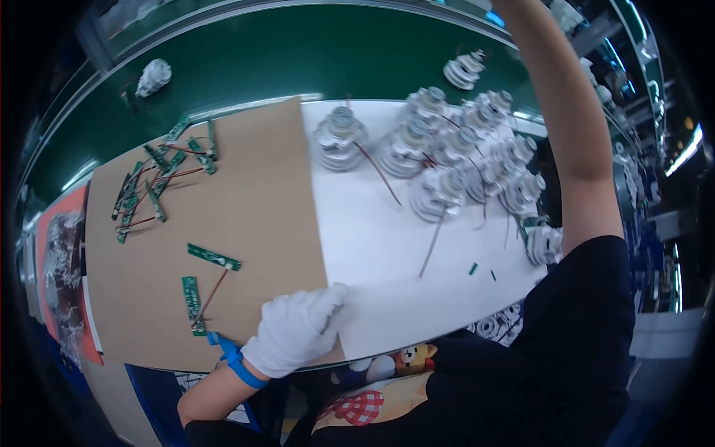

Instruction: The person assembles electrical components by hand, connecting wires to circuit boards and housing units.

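Note:
My left hand, in a white glove with a blue strap at the wrist, rests at the near edge of the table. Its fingers are curled closed, and whatever they may hold is hidden. Beyond it on brown board lie two green circuit boards, one slanted and one upright, joined by a reddish-brown wire. My right arm reaches up past the top of the picture, its hand out of sight. White stepped round parts with trailing wires stand on the white sheet.
A heap of wired green circuit boards lies at the far left. Behind is a green belt, carrying a white part and a crumpled white item. Small green scraps lie on the sheet. A clear bag sits left.

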{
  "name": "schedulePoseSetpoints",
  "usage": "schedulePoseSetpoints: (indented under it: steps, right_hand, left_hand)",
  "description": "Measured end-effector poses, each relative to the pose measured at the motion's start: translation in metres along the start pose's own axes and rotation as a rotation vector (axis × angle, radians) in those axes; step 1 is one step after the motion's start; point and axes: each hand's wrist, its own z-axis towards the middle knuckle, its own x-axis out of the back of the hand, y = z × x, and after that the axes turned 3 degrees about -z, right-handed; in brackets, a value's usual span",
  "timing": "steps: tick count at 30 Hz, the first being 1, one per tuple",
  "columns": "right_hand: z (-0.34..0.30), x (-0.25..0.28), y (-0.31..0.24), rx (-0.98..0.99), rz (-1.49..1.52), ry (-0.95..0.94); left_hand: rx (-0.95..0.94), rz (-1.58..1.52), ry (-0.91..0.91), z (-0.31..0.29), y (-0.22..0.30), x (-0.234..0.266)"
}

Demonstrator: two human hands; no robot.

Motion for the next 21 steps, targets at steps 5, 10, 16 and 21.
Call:
schedulePoseSetpoints:
  steps: [5, 10, 16, 21]
  right_hand:
    - [-0.071, 0.066, -0.066, -1.000, 1.189, -0.288]
    - [-0.201, 0.073, -0.155, -1.494, 1.195, -0.486]
    - [-0.251, 0.041, -0.182, -1.562, 1.303, -1.036]
    - [-0.249, 0.025, -0.169, -1.545, 1.144, -0.990]
  left_hand:
    - [0.139, -0.194, 0.343, -0.011, -0.005, -0.012]
    - [0.215, -0.488, 0.362, -0.019, 0.006, 0.002]
    - [-0.076, 0.036, 0.160, 0.005, 0.041, 0.019]
    - [0.040, -0.061, 0.289, 0.019, 0.020, -0.001]
